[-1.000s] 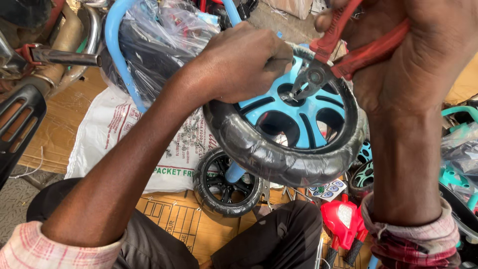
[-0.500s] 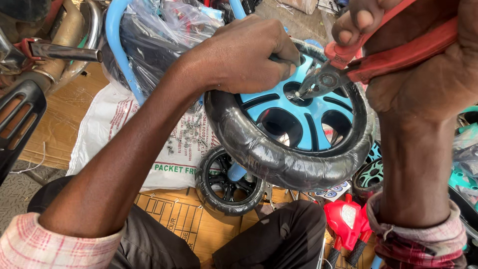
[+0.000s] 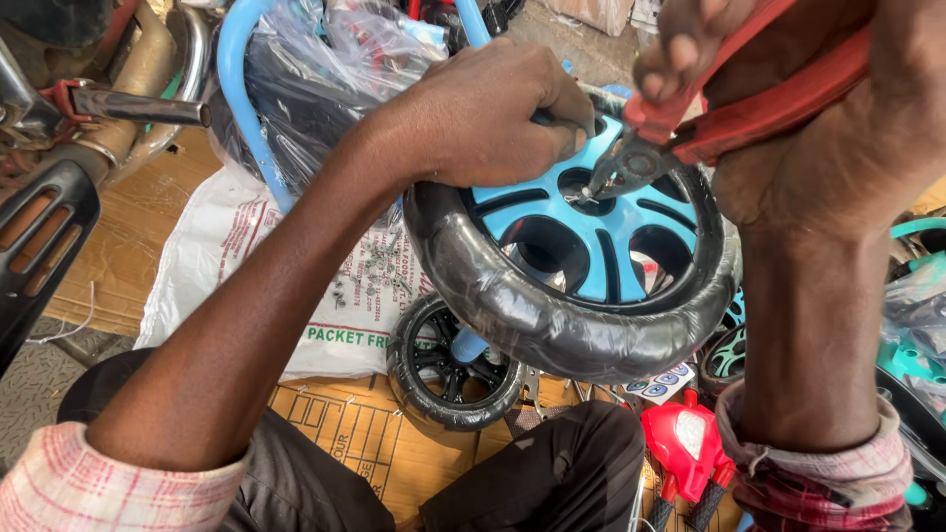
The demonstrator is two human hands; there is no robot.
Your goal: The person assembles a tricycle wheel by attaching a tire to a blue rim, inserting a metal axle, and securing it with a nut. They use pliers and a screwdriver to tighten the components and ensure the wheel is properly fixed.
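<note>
A toy wheel (image 3: 552, 305) with a black tyre and blue spokes fills the middle of the view. My left hand (image 3: 483, 113) is closed over its upper rim, next to the hub (image 3: 589, 187). My right hand (image 3: 828, 128) grips red-handled pliers (image 3: 729, 108). The metal jaws of the pliers touch the hub's centre, on a small metal part too small to make out.
A smaller black wheel (image 3: 451, 369) lies below on cardboard (image 3: 345, 433). A white printed sack (image 3: 296, 286) sits at the left, with a blue tube frame in clear plastic (image 3: 296, 79) above it. A red plastic part (image 3: 680, 443) and teal parts (image 3: 912, 365) lie at the right.
The view has closed in on the wheel. My right hand has lifted and swung the pliers' handles up and right, while the jaws stay at the hub. My left hand keeps its hold.
</note>
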